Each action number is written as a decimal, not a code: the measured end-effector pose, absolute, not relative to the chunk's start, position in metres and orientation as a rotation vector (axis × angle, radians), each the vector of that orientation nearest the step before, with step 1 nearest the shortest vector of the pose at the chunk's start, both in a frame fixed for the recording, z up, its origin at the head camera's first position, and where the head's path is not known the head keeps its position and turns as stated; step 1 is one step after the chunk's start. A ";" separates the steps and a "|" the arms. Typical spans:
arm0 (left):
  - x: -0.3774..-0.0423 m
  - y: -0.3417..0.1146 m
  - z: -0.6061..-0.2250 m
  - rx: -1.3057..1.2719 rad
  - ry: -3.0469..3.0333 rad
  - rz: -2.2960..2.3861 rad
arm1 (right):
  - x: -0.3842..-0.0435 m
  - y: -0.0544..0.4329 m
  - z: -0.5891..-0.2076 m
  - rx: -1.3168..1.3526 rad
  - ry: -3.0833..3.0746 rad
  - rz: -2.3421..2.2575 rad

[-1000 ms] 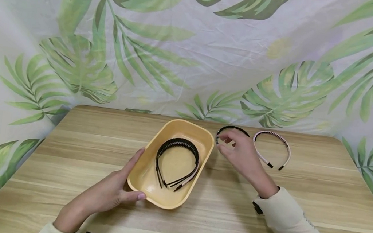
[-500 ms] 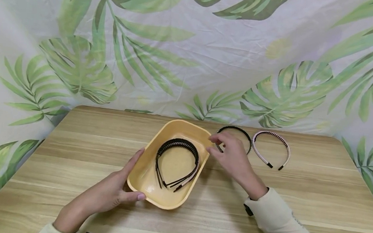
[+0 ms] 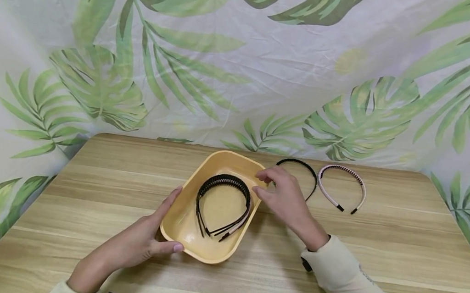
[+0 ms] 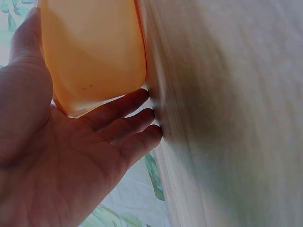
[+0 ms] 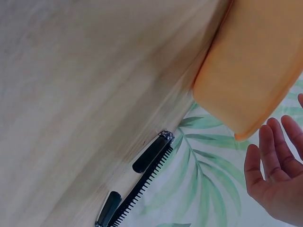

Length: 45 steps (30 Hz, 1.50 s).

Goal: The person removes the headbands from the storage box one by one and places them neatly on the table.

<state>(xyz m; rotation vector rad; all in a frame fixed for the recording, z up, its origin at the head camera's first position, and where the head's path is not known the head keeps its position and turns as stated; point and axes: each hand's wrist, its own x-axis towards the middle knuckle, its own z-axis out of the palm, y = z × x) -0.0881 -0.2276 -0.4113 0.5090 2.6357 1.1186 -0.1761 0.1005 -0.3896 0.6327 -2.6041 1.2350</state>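
Observation:
A yellow plastic basin (image 3: 183, 229) stands on the table with several black and pink headbands (image 3: 226, 180) stacked inside. My left hand (image 3: 138, 240) grips its near left corner, thumb at the near rim and fingers along the left side. In the left wrist view, the fingertips of that hand (image 4: 75, 156) reach under the basin's end to the tabletop. My right hand (image 3: 286, 200) is at the right rim, fingers loosely bent and holding nothing. Behind it a black headband (image 3: 296, 161) lies on the table, partly hidden; its teeth (image 5: 147, 175) show in the right wrist view.
Right of the black headband lies a pink headband (image 3: 325, 193) with black lacing and black tips. The wooden table (image 3: 409, 252) ends at a leaf-patterned cloth (image 3: 282, 76) hanging behind it.
My right hand has moved left, from over the black headband to the basin's right rim, uncovering more of that headband. My left hand and the basin have stayed still.

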 end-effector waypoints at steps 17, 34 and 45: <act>-0.087 -0.228 -0.411 0.494 2.619 1.139 | -0.180 0.086 -0.393 0.666 -2.646 1.227; -0.087 -0.227 -0.413 0.493 2.612 1.152 | -0.191 0.073 -0.399 0.717 -2.716 1.127; -0.087 -0.228 -0.413 0.503 2.626 1.138 | -0.197 0.067 -0.401 0.713 -2.765 1.044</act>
